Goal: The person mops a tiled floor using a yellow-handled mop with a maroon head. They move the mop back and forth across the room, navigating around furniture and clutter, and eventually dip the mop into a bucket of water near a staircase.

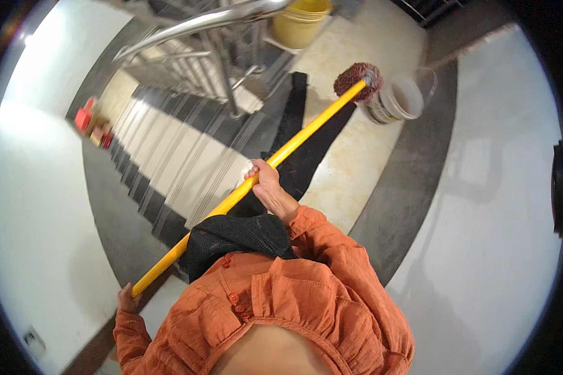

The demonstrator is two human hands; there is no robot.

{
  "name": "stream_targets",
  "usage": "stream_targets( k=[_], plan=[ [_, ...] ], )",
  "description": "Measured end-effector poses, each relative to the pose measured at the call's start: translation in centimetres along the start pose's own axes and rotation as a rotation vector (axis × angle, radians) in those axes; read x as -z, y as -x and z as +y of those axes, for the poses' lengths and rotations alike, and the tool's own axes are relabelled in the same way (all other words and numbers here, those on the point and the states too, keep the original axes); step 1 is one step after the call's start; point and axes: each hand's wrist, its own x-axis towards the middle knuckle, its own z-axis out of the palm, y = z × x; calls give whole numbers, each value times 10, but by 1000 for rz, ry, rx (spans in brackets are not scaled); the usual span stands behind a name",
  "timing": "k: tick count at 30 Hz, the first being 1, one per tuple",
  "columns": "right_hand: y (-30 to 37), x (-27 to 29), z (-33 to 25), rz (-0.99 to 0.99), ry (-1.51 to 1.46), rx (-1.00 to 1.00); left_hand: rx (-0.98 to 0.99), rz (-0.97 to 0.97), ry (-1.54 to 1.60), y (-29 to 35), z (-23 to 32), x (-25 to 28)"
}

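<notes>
A mop with a long yellow handle (313, 128) slants across the view from lower left to upper right. My right hand (267, 181) is closed around the middle of the handle. Down at the lower left, my left hand (128, 299) grips the handle's end. The dark red, shaggy mop head (351, 80) is at the far end, right beside a white bucket (401, 99) that appears tilted. Whether the mop head touches the bucket or the floor, I cannot tell.
Stairs with pale and dark treads (181, 147) descend on the left, next to a metal railing (200, 25). A yellow bucket (300, 25) stands at the back. Red items (89, 119) sit by the left wall. A white wall (488, 206) borders the right.
</notes>
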Motion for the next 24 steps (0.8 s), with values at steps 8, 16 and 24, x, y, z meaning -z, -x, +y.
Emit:
stream_targets(
  k=[8, 16, 24],
  plan=[
    [-33, -24, -188, -48, -145, 242, -238, -53, -24, -216, 128, 6],
    [-129, -12, -305, 111, -179, 274, -315, -106, -146, -368, 239, -6],
    [-258, -2, -410, 269, -286, 273, -629, 243, -98, -445, 476, 120]
  ],
)
